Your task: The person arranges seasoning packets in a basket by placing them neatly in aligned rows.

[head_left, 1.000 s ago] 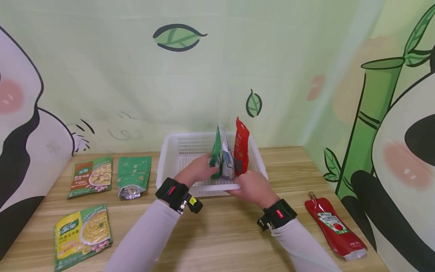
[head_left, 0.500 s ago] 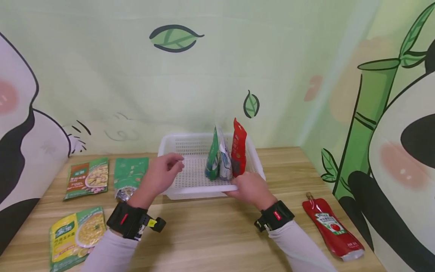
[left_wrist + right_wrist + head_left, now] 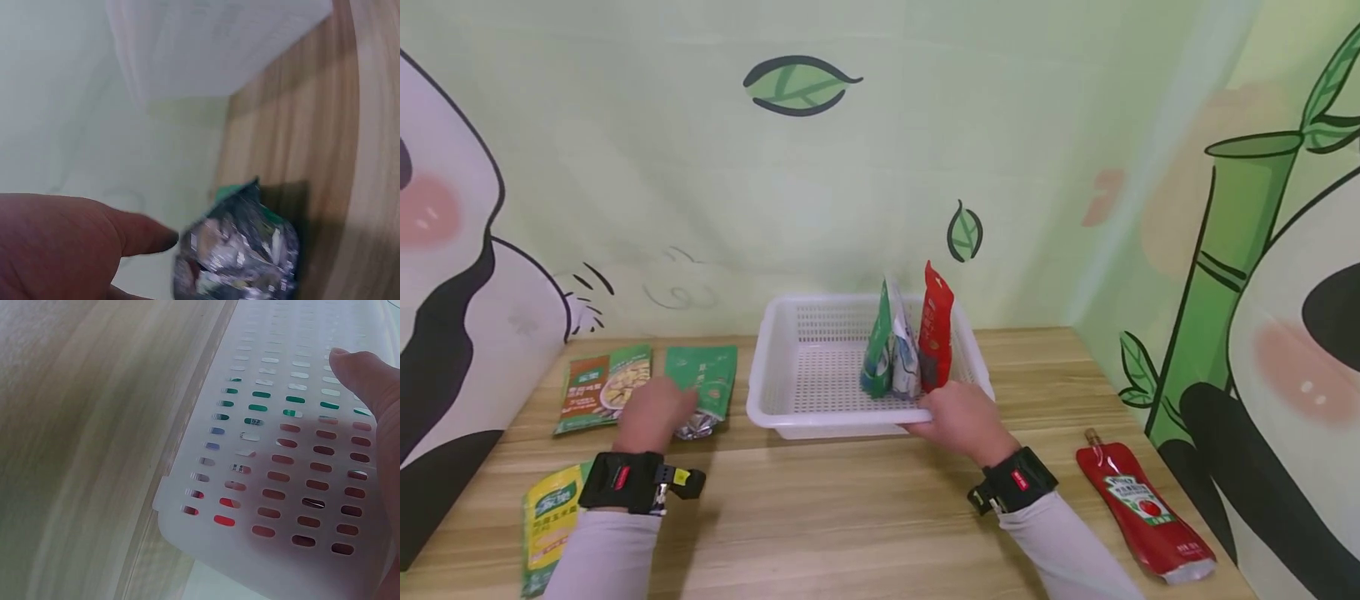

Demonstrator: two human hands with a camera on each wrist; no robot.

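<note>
My right hand (image 3: 962, 421) grips the front rim of a white plastic basket (image 3: 838, 417); in the right wrist view its thumb (image 3: 359, 369) lies against the slotted wall. Inside, toward the right, stand a green pouch (image 3: 876, 358), a white-and-blue pouch (image 3: 905, 358) and a red pouch (image 3: 936, 329). My left hand (image 3: 655, 408) is over the table, between a brown-and-green soup packet (image 3: 587, 387) and a flat green pouch (image 3: 711, 375). In the left wrist view its straight thumb is beside that pouch's crinkled silver end (image 3: 240, 256); the other fingers are mostly hidden.
A yellow soup packet (image 3: 546, 525) lies at the front left, partly under my left forearm. On the right is a red ketchup pouch (image 3: 1142, 508) with a spout. A printed cloth wall (image 3: 887, 167) rises behind the wooden table (image 3: 850, 517).
My left hand has left the green pouch in the basket and moved left to the flat green pouch on the table. The right hand has stayed on the rim.
</note>
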